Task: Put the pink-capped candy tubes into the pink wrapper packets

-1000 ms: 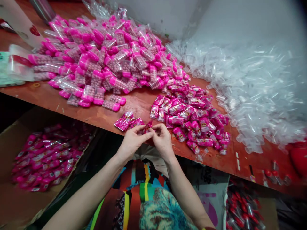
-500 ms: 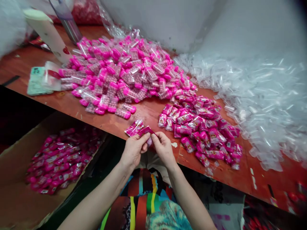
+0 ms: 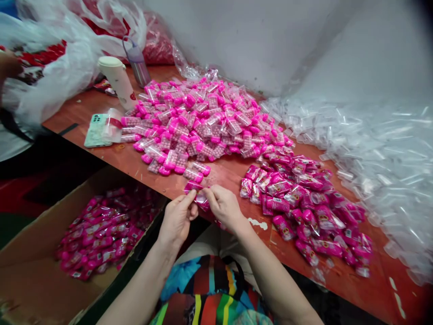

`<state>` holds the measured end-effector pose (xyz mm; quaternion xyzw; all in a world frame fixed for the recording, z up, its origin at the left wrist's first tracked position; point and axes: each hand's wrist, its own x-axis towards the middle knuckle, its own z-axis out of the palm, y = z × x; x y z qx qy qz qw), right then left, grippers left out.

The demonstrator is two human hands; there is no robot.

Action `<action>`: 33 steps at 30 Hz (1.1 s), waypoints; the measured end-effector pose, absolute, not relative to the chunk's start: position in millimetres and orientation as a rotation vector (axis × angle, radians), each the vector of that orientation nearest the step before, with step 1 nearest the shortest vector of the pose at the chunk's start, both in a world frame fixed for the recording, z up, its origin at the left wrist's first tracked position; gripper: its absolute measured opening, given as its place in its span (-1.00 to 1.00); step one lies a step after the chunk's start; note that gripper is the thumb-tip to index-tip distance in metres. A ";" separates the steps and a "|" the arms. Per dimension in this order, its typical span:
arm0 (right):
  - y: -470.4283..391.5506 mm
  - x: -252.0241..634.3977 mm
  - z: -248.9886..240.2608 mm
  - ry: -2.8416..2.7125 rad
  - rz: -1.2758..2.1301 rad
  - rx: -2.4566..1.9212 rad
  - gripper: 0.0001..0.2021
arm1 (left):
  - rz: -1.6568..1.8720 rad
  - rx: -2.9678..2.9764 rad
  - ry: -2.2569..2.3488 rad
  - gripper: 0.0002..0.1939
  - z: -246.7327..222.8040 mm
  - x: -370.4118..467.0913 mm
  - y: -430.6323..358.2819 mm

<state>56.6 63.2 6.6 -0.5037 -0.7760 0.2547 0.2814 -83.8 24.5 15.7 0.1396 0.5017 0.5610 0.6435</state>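
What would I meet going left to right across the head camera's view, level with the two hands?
Cardboard box, left hand, shiny pink wrapper, right hand, heap of pink packets, pile of clear plastic pieces.

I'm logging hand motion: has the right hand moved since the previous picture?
Yes, leftward: the right hand is now farther from the white patch on the tabletop.

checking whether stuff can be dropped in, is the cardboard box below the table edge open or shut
Open: no flaps cover the cardboard box, and the pink packets inside show from above, beside bare cardboard.
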 end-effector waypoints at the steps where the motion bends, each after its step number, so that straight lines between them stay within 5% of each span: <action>1: 74.2 54.9 6.5 -2.093 0.665 -1.333 -0.68 | 1.321 0.295 1.164 -0.68 13.4 -89.9 26.4; 9: 141.2 41.2 -13.1 -2.412 0.388 -1.458 -0.62 | 1.405 0.140 1.151 -0.66 3.2 -103.8 36.0; 22: 51.4 90.9 27.6 -1.459 1.294 -1.299 -0.77 | 1.156 0.214 0.820 -0.77 20.1 -70.5 33.9; 27: 27.2 82.1 14.2 -0.678 1.418 -1.246 -0.66 | 1.139 0.265 0.829 -0.78 21.0 -48.6 26.3; 33: -4.7 86.1 32.6 -0.451 1.458 -1.097 -0.43 | 1.247 0.437 0.979 -0.79 24.3 -13.2 5.5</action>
